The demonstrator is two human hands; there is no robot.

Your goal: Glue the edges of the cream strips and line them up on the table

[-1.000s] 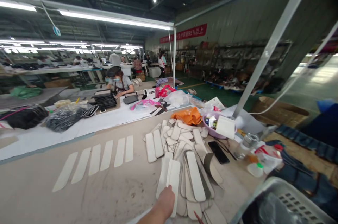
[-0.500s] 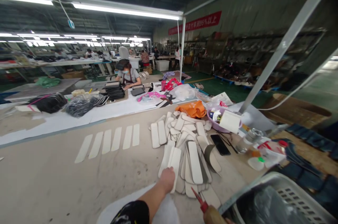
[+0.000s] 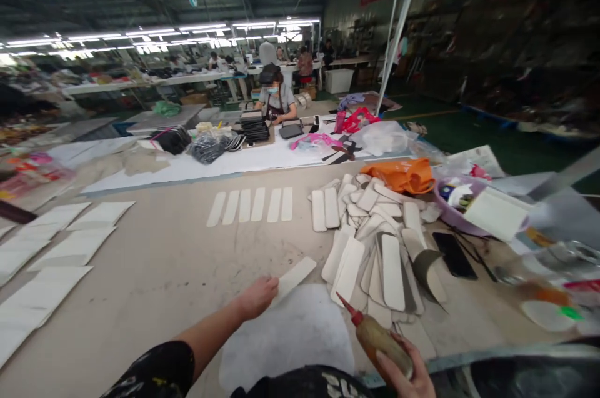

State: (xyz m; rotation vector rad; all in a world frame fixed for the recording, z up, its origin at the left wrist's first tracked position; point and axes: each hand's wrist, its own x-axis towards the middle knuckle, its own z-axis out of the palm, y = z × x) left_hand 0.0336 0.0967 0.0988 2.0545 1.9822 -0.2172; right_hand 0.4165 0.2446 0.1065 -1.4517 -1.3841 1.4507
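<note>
Between the fingers of my left hand [image 3: 259,298] is one end of a white strip [image 3: 296,278] with rounded corners, held just over the table near a white sheet [image 3: 285,342]. My right hand [image 3: 407,368] grips a glue bottle [image 3: 382,342] with a red pointed nozzle, which tilts up and to the left. Beyond the nozzle spreads a loose pile of similar pale strips [image 3: 394,272], some showing a grey side. Farther off, several white strips [image 3: 257,204] lie side by side in a row.
Folded white pieces [image 3: 75,245] lie at the left. An orange bag [image 3: 398,174], a purple basin [image 3: 450,213] and a black phone [image 3: 454,254] border the pile. A co-worker [image 3: 276,98] sits across the table by a black stack [image 3: 254,126].
My left hand has lifted a strip off the pile and carried it left. The glue bottle has come further into view in my right hand. The camera view has turned left.
</note>
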